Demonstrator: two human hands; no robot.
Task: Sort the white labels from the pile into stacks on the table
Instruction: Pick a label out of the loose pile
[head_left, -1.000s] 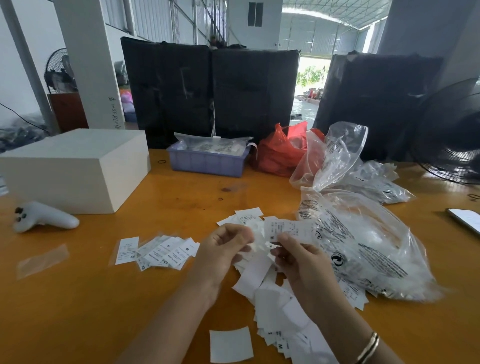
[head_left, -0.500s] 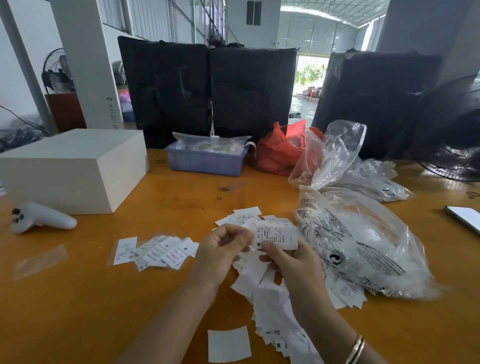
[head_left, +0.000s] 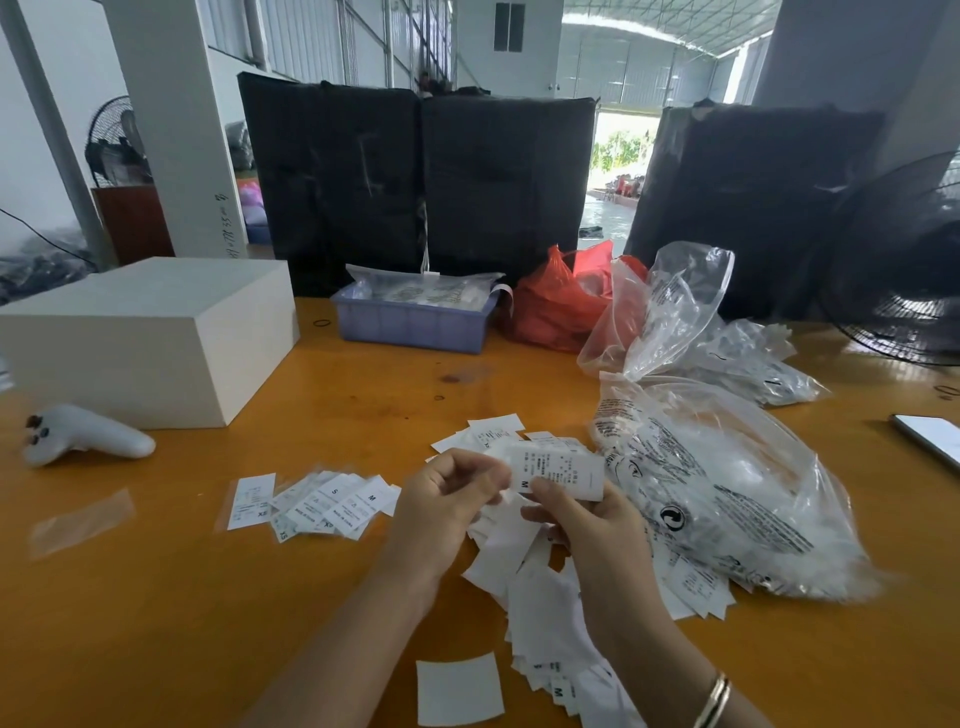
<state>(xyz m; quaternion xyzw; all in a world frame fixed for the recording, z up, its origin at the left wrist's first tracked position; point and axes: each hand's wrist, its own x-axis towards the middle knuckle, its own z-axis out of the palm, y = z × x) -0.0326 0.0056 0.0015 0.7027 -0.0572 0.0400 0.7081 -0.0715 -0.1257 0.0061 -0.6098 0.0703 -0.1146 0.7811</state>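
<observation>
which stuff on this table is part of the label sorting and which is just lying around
Job:
- held label, gripped by left hand and right hand
- pile of labels
- sorted labels

Lying about:
- white box
- white controller
- purple bin
- red bag
- phone
- fan

White printed labels (head_left: 524, 566) lie heaped; sorted labels (head_left: 322, 501) fan out left.

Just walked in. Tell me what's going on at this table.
A person is sorting small white printed labels at an orange wooden table. The right hand pinches a label marked M, while the left hand meets it at the label's edge. The loose white label pile lies under both hands. A few sorted labels are fanned out to the left.
</observation>
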